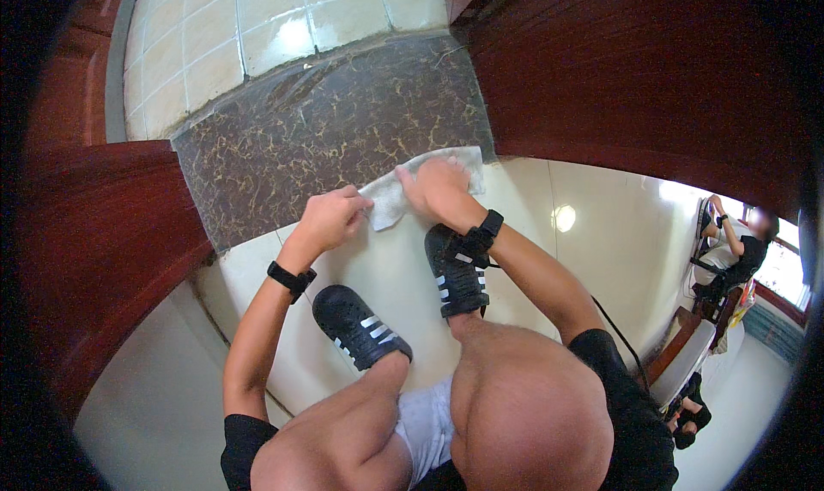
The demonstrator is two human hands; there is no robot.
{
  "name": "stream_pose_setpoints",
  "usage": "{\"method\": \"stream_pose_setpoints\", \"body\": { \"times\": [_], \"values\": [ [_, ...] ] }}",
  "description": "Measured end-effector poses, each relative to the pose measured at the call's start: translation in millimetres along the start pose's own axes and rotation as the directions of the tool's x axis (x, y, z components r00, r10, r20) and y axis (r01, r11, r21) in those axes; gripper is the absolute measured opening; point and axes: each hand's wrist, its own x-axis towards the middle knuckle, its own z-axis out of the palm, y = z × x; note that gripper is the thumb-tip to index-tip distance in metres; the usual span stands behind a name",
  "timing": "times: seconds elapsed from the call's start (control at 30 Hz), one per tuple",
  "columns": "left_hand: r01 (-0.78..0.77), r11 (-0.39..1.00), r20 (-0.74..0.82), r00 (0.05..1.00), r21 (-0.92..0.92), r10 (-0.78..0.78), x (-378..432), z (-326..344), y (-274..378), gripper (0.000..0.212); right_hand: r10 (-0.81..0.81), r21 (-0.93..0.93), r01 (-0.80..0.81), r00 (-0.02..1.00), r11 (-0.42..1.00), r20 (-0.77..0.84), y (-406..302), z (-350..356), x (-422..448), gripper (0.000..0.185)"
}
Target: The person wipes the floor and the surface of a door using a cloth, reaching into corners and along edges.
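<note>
A pale grey-white cloth [388, 202] lies folded along the near edge of a dark marbled stone threshold [302, 137], partly over the light floor tiles. My right hand [440, 185] presses down on the cloth's right part, fingers curled over it and thumb reaching left. At the cloth's left end, my left hand [333, 218] has its fingers bent, with the fingertips pinched at the corner. The cloth beneath my right palm is hidden. Black straps with small devices are around both wrists.
Dark red wooden panels flank the threshold at left [122, 214] and right [631, 72]. Beyond it are glossy square tiles [270, 8]. My black shoes [357, 323] stand just behind the cloth. A black cable [618, 330] runs by my right arm. A seated person [734, 253] is at far right.
</note>
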Motion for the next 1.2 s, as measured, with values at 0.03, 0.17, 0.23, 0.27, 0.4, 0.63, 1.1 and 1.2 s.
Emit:
{"method": "stream_pose_setpoints", "body": {
  "times": [0.03,0.17,0.23,0.27,0.4,0.63,1.1,1.2],
  "values": [
    [-0.005,1.000,0.024,1.000,0.008,0.005,7,4,6,0.026,0.007,0.000,-0.007,0.998,1.000,-0.055,6,0,2,0.083],
    [0.001,0.999,0.035,0.999,0.036,-0.002,19,13,17,0.022,0.003,0.101,0.011,0.990,0.995,-0.140,11,-9,10,0.090],
    [0.016,0.997,0.072,0.997,0.079,-0.022,26,10,24,0.019,0.004,0.112,0.023,0.972,0.993,-0.237,16,-2,14,0.096],
    [0.023,0.997,0.055,0.998,0.067,-0.027,27,13,25,0.018,0.001,0.070,0.024,0.942,0.997,-0.337,16,7,15,0.099],
    [0.018,1.000,-0.039,0.999,0.014,-0.017,30,17,23,0.014,0.000,0.108,0.059,0.876,0.992,-0.483,27,31,33,0.107],
    [0.026,0.994,-0.129,0.992,0.104,-0.013,37,26,38,0.018,0.059,0.156,0.007,0.909,0.988,-0.414,35,45,33,0.105],
    [-0.069,0.914,-0.279,0.941,0.400,0.193,62,54,32,0.041,0.076,0.194,0.041,0.828,0.980,-0.556,12,46,56,0.098],
    [-0.034,0.926,-0.302,0.940,0.377,0.158,61,47,29,0.041,-0.027,0.130,0.130,0.801,0.983,-0.598,8,46,60,0.096]
  ]
}}
